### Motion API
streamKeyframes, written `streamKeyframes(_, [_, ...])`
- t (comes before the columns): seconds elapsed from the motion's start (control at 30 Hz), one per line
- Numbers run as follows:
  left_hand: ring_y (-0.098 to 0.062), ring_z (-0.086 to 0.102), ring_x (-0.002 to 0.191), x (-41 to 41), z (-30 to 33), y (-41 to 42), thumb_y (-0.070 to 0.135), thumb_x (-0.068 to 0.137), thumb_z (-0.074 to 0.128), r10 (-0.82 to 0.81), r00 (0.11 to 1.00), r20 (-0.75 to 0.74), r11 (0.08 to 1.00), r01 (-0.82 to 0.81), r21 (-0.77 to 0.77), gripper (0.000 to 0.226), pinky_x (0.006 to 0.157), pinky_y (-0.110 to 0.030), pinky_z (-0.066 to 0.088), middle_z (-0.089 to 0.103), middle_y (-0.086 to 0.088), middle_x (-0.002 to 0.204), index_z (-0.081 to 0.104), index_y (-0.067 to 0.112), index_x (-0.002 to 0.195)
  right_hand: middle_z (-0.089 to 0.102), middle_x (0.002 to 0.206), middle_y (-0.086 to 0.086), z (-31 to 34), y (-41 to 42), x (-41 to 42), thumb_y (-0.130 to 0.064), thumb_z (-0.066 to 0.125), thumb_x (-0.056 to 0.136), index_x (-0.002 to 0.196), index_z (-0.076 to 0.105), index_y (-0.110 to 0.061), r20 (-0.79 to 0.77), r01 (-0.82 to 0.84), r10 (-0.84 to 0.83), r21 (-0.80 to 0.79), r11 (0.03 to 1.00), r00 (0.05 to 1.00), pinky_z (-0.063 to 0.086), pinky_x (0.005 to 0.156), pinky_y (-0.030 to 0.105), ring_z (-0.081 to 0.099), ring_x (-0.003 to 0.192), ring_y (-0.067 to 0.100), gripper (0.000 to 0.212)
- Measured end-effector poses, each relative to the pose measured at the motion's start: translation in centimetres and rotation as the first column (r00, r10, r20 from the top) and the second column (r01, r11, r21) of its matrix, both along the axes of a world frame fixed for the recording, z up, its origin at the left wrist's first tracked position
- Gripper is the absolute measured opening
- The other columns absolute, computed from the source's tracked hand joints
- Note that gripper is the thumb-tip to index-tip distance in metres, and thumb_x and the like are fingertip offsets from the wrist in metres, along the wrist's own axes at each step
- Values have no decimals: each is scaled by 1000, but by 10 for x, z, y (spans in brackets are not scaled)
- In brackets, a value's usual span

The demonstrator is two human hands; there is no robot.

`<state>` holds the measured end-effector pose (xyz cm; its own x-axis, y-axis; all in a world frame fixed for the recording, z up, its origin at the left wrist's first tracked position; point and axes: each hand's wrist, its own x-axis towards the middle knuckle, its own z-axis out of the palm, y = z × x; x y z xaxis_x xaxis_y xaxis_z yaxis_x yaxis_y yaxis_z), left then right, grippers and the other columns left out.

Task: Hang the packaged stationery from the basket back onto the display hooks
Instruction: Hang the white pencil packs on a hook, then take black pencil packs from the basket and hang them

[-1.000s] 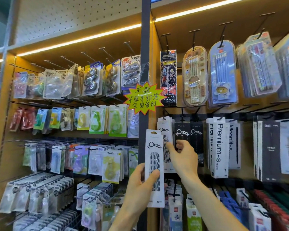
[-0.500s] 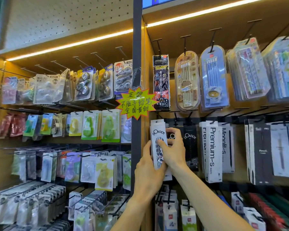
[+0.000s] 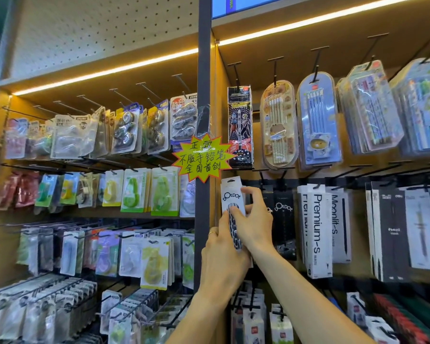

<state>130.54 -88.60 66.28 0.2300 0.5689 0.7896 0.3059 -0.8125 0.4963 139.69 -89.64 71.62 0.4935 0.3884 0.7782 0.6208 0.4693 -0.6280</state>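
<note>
I see the white DotDot pack [image 3: 231, 194] standing upright against the right-hand display, its long axis vertical, with the hang slot at the top and the printed name reading across just under it. Its spotted lower part runs straight down between my two hands. My left hand [image 3: 222, 256] comes up from below and wraps the bottom half of the pack, thumb laid along its front, a ring on one finger. My right hand [image 3: 255, 219] grips it from the right side, thumb across the front near the spotted window and the fingers curled over the upper right edge. The pack's top sits level with the row of hooks there, but I cannot tell whether the slot is on a hook. It sits just right of the dark upright post [image 3: 204, 120] and just below the yellow starburst sign [image 3: 202, 158]. Immediately right of my right hand hang black DotDot packs [image 3: 283, 219], then tall white Premium-S boxes [image 3: 317, 232]. Above them hang blister packs of pencils [image 3: 278, 125]. Left of the post, correction tape packs [image 3: 134, 189] fill several rows.
</note>
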Motion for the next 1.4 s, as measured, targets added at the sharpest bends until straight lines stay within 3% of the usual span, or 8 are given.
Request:
streamKeyframes(0.17, [-27, 50, 136, 1, -5, 1, 32, 96, 59, 44, 998, -52, 999, -42, 32, 80, 103, -43, 44, 48, -4, 149, 15, 33, 163, 72, 114, 2, -6, 1, 1, -22, 70, 96, 128, 51, -34, 4, 26, -26, -39, 999, 1000, 46, 57, 5, 69, 98, 16, 39])
streamKeyframes(0.3, [-30, 50, 135, 4, 1, 7, 35, 97, 56, 52, 994, -100, 999, -52, 6, 75, 103, -45, 42, 49, -7, 146, 19, 31, 162, 73, 118, 4, -4, 9, 6, -23, 72, 95, 127, 51, -32, -23, 91, -93, -69, 993, 995, 53, 81, 25, 69, 105, 20, 39])
streamKeyframes(0.4, [-34, 54, 128, 9, 6, 13, 35, 97, 57, 72, 980, -185, 997, -76, -13, 79, 100, -46, 44, 48, -10, 143, 14, 25, 163, 71, 122, 4, -1, 15, 7, -26, 69, 96, 130, 52, -28, 63, 237, -231, -124, 964, 971, 48, 85, 31, 66, 111, 26, 38])
streamKeyframes(0.6, [-30, 63, 114, 29, 9, 24, 34, 101, 55, 260, 912, -317, 965, -236, 113, 82, 89, -41, 54, 51, -11, 143, 5, 16, 164, 71, 111, 8, 1, 24, 18, -42, 58, 100, 141, 43, -25, 424, 590, -478, -184, 786, 769, 52, 78, 41, 68, 104, 34, 47])
streamKeyframes(0.77, [-35, 71, 105, 36, 5, 22, 30, 101, 60, 298, 875, -383, 954, -281, 99, 83, 87, -41, 57, 51, -16, 138, 9, 19, 165, 70, 106, 10, 1, 21, 30, -39, 54, 103, 144, 37, -22, 642, 710, -485, -133, 692, 593, 51, 71, 39, 69, 97, 33, 48])
streamKeyframes(1.13, [-28, 62, 113, 35, -82, -75, 36, 103, 49, 179, 944, -279, 959, -104, 263, 53, 83, -43, 57, 60, -5, 129, 43, 25, 155, 69, 83, -16, -141, -130, 55, -45, 66, 95, 118, 64, -33, 260, 335, -281, -198, 921, 924, 59, 75, 36, 68, 80, 4, 26])
streamKeyframes(1.3, [-26, 63, 109, 71, -215, -166, 32, 102, 55, -116, 904, -412, 961, 207, 184, 43, 79, -40, 53, 63, -5, 126, 54, 21, 144, 68, 94, -16, -284, -253, 81, -45, 59, 101, 122, 63, -30, 46, 263, -268, -416, 871, 962, 53, 72, 20, 65, 84, 0, 26])
streamKeyframes(1.4, [-25, 63, 105, 90, -319, -220, 41, 105, 50, -289, 767, -572, 941, 336, -24, 41, 75, -39, 55, 63, -4, 122, 56, 22, 141, 63, 98, -21, -394, -336, 92, -43, 58, 101, 124, 61, -29, -94, 191, -321, -637, 747, 942, 48, 75, 11, 61, 90, -8, 27])
